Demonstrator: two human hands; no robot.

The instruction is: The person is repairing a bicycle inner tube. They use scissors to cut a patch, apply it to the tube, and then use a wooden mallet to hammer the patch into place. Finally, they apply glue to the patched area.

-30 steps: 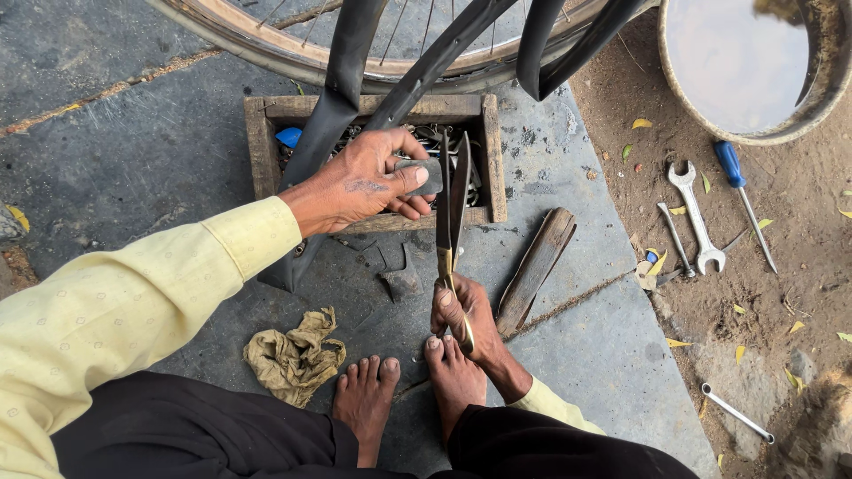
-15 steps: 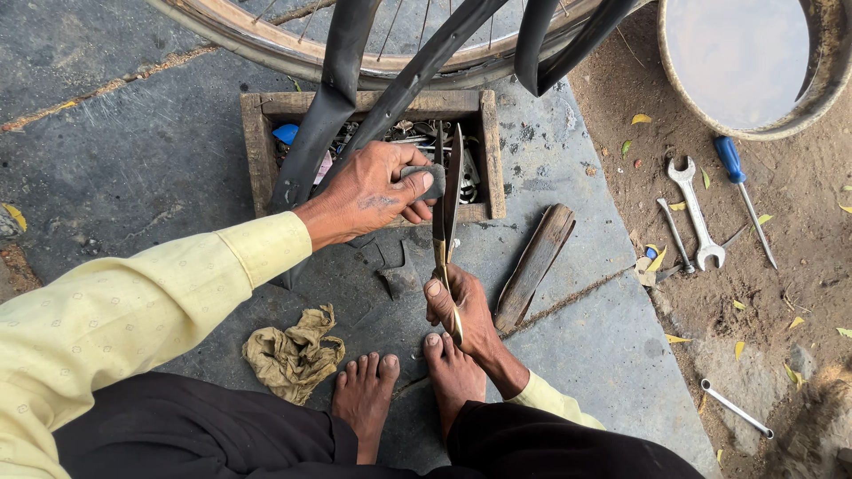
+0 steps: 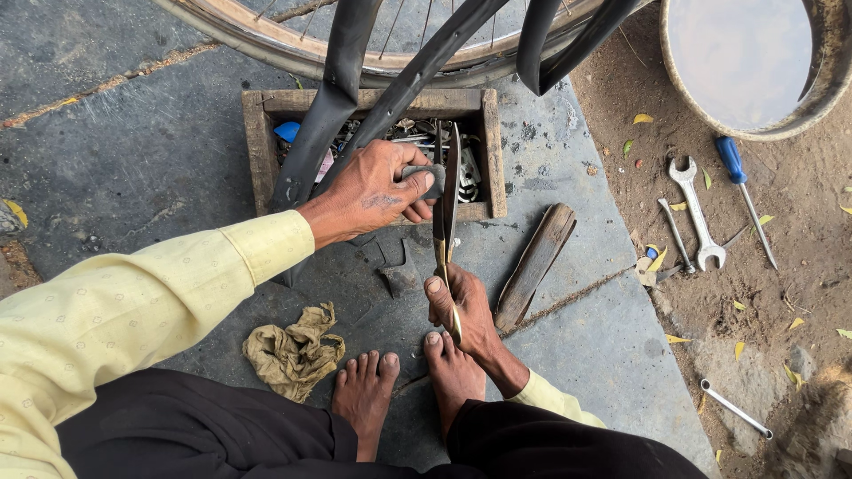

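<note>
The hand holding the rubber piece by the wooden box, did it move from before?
Barely. The left hand with the rubber piece sits where it was against the wooden box, by the scissors.

The left hand point(image 3: 377, 188) pinches a small dark rubber piece point(image 3: 424, 180) over the front edge of a wooden toolbox point(image 3: 256, 151). The right hand point(image 3: 466, 310) grips the handles of large scissors point(image 3: 447, 213), whose blades point toward twelve o'clock and meet the rubber piece. A black inner tube point(image 3: 333, 98) hangs from a bicycle wheel point(image 3: 266, 44) at twelve o'clock. A rag point(image 3: 293, 350) lies at seven o'clock, a wooden stick point(image 3: 535, 264) at three o'clock of the right hand, and a spanner point(image 3: 697, 213) and blue-handled screwdriver point(image 3: 744, 191) lie on the dirt at two o'clock.
</note>
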